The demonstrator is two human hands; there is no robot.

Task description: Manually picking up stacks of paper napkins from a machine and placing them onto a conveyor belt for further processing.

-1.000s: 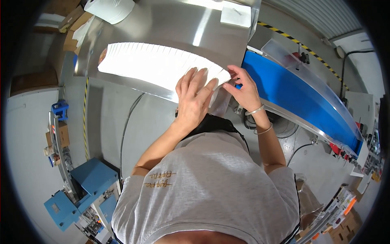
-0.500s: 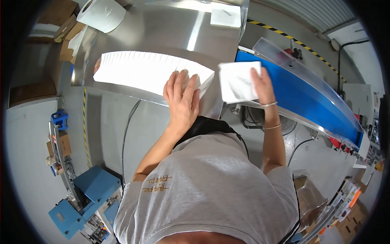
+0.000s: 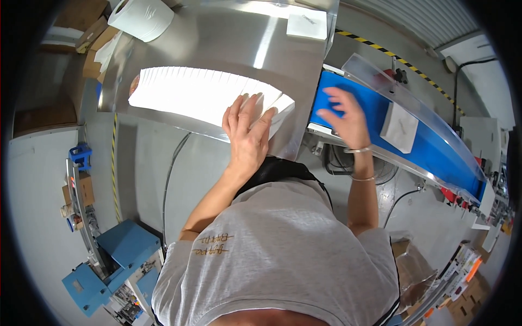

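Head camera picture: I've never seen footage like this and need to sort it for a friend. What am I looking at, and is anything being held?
The camera sits on a person's head and looks straight down, so the grey shirt fills the bottom and straight edges bend. The left hand presses flat on a fanned row of white sheets spread across a shiny steel table. The right hand hangs open over a blue conveyor belt, holding nothing. One white sheet lies further along the belt. A paper roll and a white pad sit at the table's far edge.
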